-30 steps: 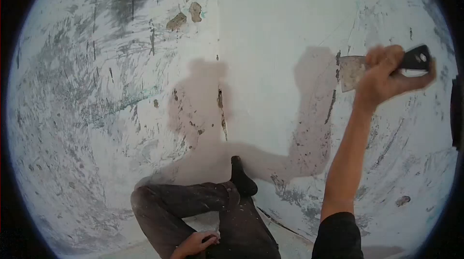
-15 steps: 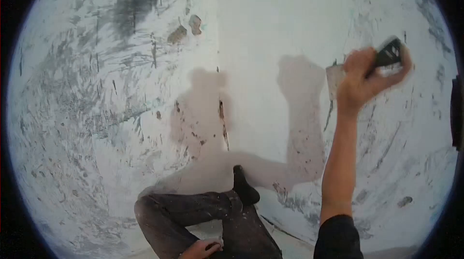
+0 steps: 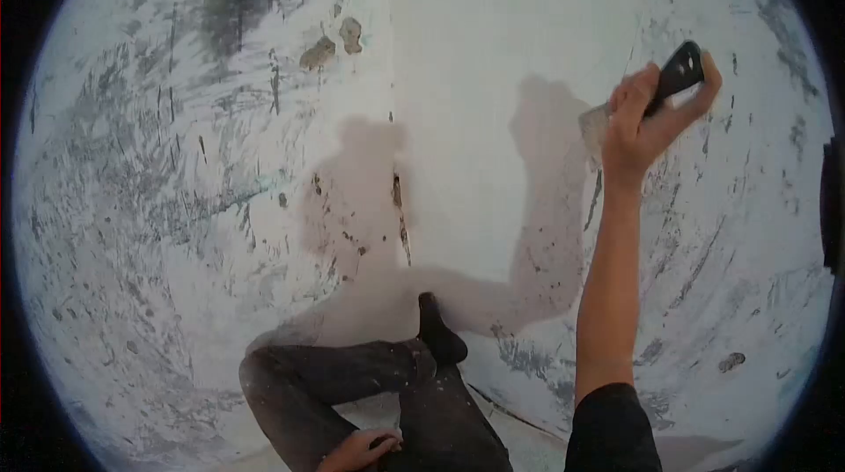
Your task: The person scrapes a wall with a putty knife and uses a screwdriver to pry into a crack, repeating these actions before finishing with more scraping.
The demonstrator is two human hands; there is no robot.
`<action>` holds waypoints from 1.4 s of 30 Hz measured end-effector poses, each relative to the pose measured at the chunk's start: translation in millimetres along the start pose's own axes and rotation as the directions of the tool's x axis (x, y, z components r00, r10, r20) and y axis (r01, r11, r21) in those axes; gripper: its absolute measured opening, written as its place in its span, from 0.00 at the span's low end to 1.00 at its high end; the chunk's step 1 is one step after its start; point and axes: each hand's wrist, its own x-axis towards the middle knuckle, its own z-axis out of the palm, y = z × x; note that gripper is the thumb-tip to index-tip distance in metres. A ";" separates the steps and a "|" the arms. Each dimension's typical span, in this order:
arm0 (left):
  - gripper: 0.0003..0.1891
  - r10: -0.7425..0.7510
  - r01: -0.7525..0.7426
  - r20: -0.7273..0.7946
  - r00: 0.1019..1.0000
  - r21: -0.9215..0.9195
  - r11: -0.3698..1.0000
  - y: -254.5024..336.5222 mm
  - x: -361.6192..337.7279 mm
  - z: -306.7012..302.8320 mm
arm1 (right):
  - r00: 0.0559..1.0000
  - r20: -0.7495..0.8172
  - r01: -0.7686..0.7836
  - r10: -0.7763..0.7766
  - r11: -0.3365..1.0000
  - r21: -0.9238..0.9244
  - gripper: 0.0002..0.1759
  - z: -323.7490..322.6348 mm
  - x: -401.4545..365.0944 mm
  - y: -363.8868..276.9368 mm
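My right hand [image 3: 647, 124] is wrapped round the black handle [image 3: 678, 76] of a putty knife, raised toward the wall at the upper right. The knife's broad, pale blade [image 3: 594, 130] points left and lies close against the white wall surface [image 3: 493, 49]. Low in the view, my left hand [image 3: 363, 449] rests on my lap with its fingers curled together. Whether a small thing is pinched there I cannot tell.
Dark smears, scratches and chipped spots [image 3: 350, 35] mark the wall on both sides of a smoother white strip. My bent legs [image 3: 334, 379] and a dark-socked foot [image 3: 440, 335] are at the wall's base. Shadows of my head and arm fall on it.
My right hand and the putty knife have moved a little left and up along the wall. My left hand stays on my lap; the view has shifted slightly.
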 end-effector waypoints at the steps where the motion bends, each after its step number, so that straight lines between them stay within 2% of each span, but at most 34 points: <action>1: 0.14 0.060 -0.059 -0.040 0.997 0.029 0.998 -1.5 -1.3 2.6 | 0.989 0.013 0.149 -0.149 0.981 -0.128 0.30 -1.1 6.1 -3.8; 3: 0.14 0.114 -0.109 -0.085 0.990 0.055 0.992 -3.5 3.0 0.8 | 0.981 -0.125 0.150 -0.151 0.989 -0.017 0.30 -3.4 11.6 -29.6; 5: 0.17 -0.185 0.192 0.123 0.975 -0.049 0.980 -0.2 1.7 -1.9 | 0.991 -0.102 0.092 -0.091 0.996 0.002 0.27 -13.0 11.6 -25.1; 7: 0.16 -0.230 0.242 0.152 0.961 -0.066 0.968 18.7 -1.9 -7.2 | 0.992 0.018 0.128 -0.127 0.991 -0.040 0.29 -11.0 9.6 -1.4; 8: 0.16 -0.244 0.257 0.152 0.958 -0.071 0.964 24.3 1.4 -10.9 | 0.993 0.026 0.116 -0.114 0.985 -0.126 0.30 -6.9 15.8 -9.3; 11: 0.16 -0.179 0.201 0.155 0.971 -0.139 0.970 1.3 2.0 -5.3 | 0.983 0.032 0.183 -0.183 0.983 -0.010 0.30 -11.7 23.8 -17.3; 16: 0.16 -0.232 0.254 0.193 0.953 -0.097 0.962 23.4 -2.0 -6.8 | 0.996 0.063 0.064 -0.065 0.998 0.021 0.29 -6.1 5.7 3.8; 17: 0.15 -0.261 0.278 0.191 0.946 -0.071 0.958 28.5 2.1 -13.2 | 0.989 0.050 0.142 -0.140 0.989 -0.046 0.29 -8.1 10.0 2.9; 18: 0.16 -0.110 0.122 0.142 0.984 -0.084 0.989 16.4 0.1 -10.2 | 0.976 0.040 0.219 -0.216 0.969 -0.111 0.28 -9.6 14.6 -0.1; 19: 0.16 -0.104 0.114 0.128 0.986 -0.077 0.991 4.3 1.6 -9.6 | 0.957 0.035 0.289 -0.288 0.941 -0.175 0.28 -10.2 17.4 -4.9; 20: 0.16 -0.108 0.116 0.116 0.987 -0.059 0.992 5.1 2.5 -9.3 | 0.987 -0.048 0.157 -0.154 0.986 0.059 0.29 -6.1 12.4 -23.6; 21: 0.17 -0.118 0.124 0.111 0.987 -0.048 0.991 6.0 1.0 -6.5 | 0.990 -0.087 0.120 -0.112 0.988 0.095 0.28 -5.9 12.4 -27.3; 22: 0.17 -0.128 0.135 0.118 0.985 -0.058 0.989 6.4 -0.2 -4.5 | 0.994 -0.029 0.104 -0.104 0.995 -0.001 0.27 -5.3 8.1 -13.4; 23: 0.17 -0.199 0.216 0.146 0.969 -0.111 0.970 14.8 -0.1 -7.6 | 0.996 0.034 0.088 -0.085 0.991 -0.105 0.26 -3.6 1.9 5.4; 24: 0.17 -0.261 0.289 0.175 0.949 -0.156 0.945 19.4 -0.3 -9.5 | 0.997 -0.004 0.074 -0.074 0.997 0.008 0.26 8.0 -1.0 5.8; 25: 0.17 -0.255 0.283 0.177 0.950 -0.151 0.947 14.8 -2.5 -7.7 | 0.998 0.056 -0.035 0.034 0.999 0.019 0.26 8.2 -0.1 -8.4; 27: 0.17 -0.207 0.227 0.168 0.964 -0.111 0.967 3.3 0.5 -5.9 | 0.986 0.046 0.159 -0.159 0.987 0.004 0.26 -1.5 10.4 -11.2; 29: 0.17 -0.180 0.199 0.156 0.971 -0.116 0.973 -3.5 6.7 -7.2 | 0.991 -0.060 0.118 -0.119 0.993 -0.024 0.27 -8.4 15.1 -27.3; 31: 0.17 -0.182 0.205 0.176 0.967 -0.122 0.971 -9.4 0.5 2.6 | 0.995 0.018 0.098 -0.097 0.984 -0.148 0.28 -8.8 14.9 -9.8; 34: 0.17 -0.114 0.132 0.124 0.986 -0.145 0.981 -9.7 3.0 -3.4 | 0.999 0.041 0.029 -0.026 0.997 -0.071 0.28 -12.9 18.1 -17.1; 35: 0.17 -0.142 0.156 0.125 0.982 -0.109 0.982 -5.5 1.1 -3.6 | 0.997 0.014 0.083 -0.082 0.995 -0.059 0.28 -17.5 24.4 -23.0; 38: 0.16 -0.165 0.179 0.143 0.976 -0.096 0.979 -6.4 7.4 -4.2 | 0.988 -0.123 0.096 -0.091 0.995 0.032 0.27 -16.4 27.2 -30.3; 39: 0.15 -0.163 0.183 0.160 0.973 -0.115 0.976 -6.8 5.1 -2.5 | 0.984 0.008 0.177 -0.177 0.983 -0.053 0.28 -19.2 26.3 -9.8; 41: 0.15 -0.167 0.185 0.173 0.971 -0.093 0.978 2.3 0.5 -3.2 | 0.999 0.022 -0.052 0.050 0.994 0.097 0.29 -2.3 6.0 7.1; 42: 0.15 -0.156 0.169 0.162 0.974 -0.069 0.983 7.1 1.6 -7.1 | 0.995 0.065 -0.076 0.072 0.994 0.073 0.29 -0.1 7.8 -1.1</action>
